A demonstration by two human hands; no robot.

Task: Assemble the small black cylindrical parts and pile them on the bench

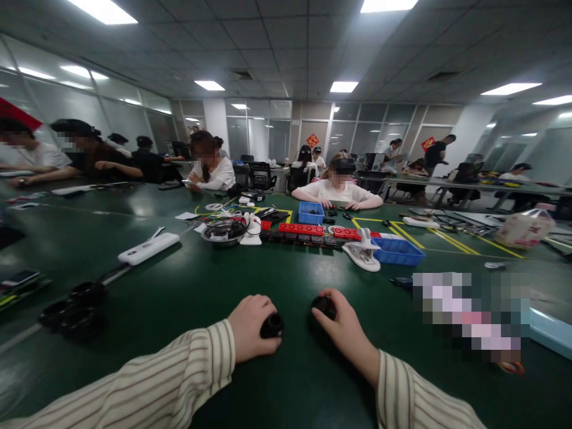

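My left hand (252,326) rests on the dark green table (179,286), closed round a short black cylinder (272,326) whose end pokes out toward the right. A hand's width to the right, my right hand (344,328) is closed over a small round black part (324,306), held under the fingertips. The two hands do not touch. Both wrists wear striped cream sleeves.
Black round parts (75,310) lie at the left, with a white power bank (148,248) beyond. Further back stand a metal bowl (223,231), red parts (301,229), white clamps (364,253) and blue bins (397,250). Several people sit around the tables.
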